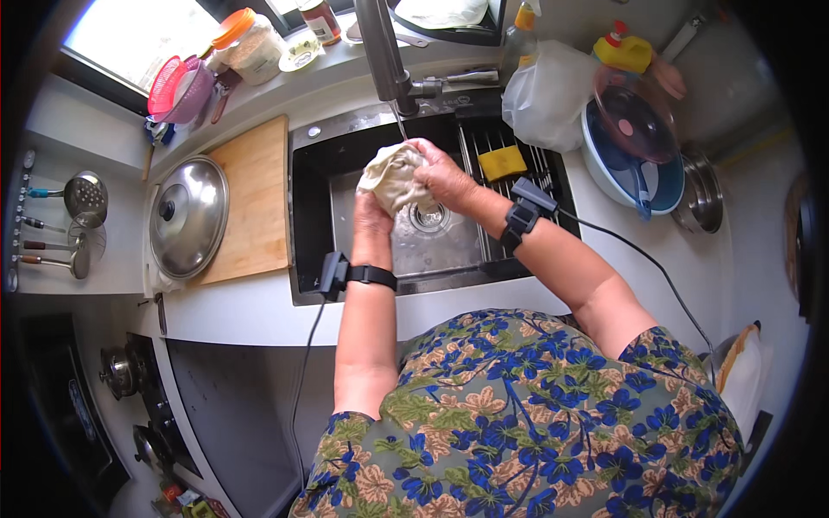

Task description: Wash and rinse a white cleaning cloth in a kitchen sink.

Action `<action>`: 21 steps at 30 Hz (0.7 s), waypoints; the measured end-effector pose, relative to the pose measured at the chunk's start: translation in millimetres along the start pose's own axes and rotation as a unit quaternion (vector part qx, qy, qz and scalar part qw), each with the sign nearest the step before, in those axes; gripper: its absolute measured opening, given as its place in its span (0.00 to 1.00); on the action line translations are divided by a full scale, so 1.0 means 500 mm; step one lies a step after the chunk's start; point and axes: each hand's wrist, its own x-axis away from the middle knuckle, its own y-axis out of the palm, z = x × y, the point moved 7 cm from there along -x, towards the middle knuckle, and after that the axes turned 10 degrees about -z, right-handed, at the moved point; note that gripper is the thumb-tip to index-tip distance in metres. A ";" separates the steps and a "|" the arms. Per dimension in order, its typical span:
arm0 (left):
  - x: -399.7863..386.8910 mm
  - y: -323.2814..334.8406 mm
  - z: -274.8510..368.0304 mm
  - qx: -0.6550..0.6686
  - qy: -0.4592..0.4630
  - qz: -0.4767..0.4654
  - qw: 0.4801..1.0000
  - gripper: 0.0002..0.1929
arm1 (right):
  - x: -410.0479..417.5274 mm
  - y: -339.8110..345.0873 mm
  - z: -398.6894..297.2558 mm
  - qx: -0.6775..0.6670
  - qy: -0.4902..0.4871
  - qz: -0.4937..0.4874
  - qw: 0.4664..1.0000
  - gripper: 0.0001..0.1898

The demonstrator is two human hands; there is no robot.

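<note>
A bunched cream-coloured cloth (396, 175) hangs between both my hands over the kitchen sink (363, 246). My left hand (374, 213) grips its lower left side, the fingers largely hidden by the fabric. On the upper right, my right hand (442, 173) has its fingers closed on the cloth. Water runs in a thin stream from the metal faucet (383, 58) just behind the cloth. Below, the drain strainer (428, 218) shows in the basin floor. Each wrist wears a black strap with a cabled device.
A yellow sponge (502, 164) lies on the rack at the sink's right. Left of the basin are a wooden cutting board (259, 194) and a steel pot lid (189, 217). Nested bowls (599, 152) and a plastic bag (547, 97) stand right. Cables trail from both wrists.
</note>
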 end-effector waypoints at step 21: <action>0.040 0.034 -0.032 0.071 -0.107 0.077 0.989 0.31 | 0.008 -0.057 0.024 0.419 0.018 0.154 0.895 0.15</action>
